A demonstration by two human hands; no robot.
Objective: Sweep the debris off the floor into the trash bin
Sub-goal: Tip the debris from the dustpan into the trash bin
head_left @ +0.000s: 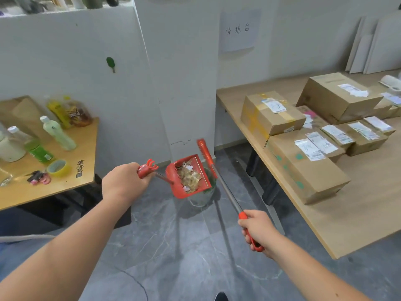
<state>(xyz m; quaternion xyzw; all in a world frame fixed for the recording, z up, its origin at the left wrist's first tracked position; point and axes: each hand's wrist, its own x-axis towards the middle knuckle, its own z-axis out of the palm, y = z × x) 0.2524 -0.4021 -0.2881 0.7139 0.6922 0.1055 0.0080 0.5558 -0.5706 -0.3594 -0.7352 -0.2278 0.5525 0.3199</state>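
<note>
My left hand [122,184] grips the red handle of a red dustpan [173,170], held tilted in the air over a small trash bin [200,197] that stands on the grey floor by the white pillar. Crumpled paper and wrapper debris [189,178] lies inside the pan. My right hand [258,230] holds the red grip of a broom [225,190]. Its metal shaft runs up and away to the red brush head, which sits just right of the pan above the bin. Most of the bin is hidden behind the pan.
A wooden table [71,185] on the left carries bottles, a tape roll and snack bags. A long wooden table [347,213] on the right bears several cardboard boxes [303,170]. Grey tiled floor [173,246] lies between them, and a shoe tip [221,297] shows at the bottom.
</note>
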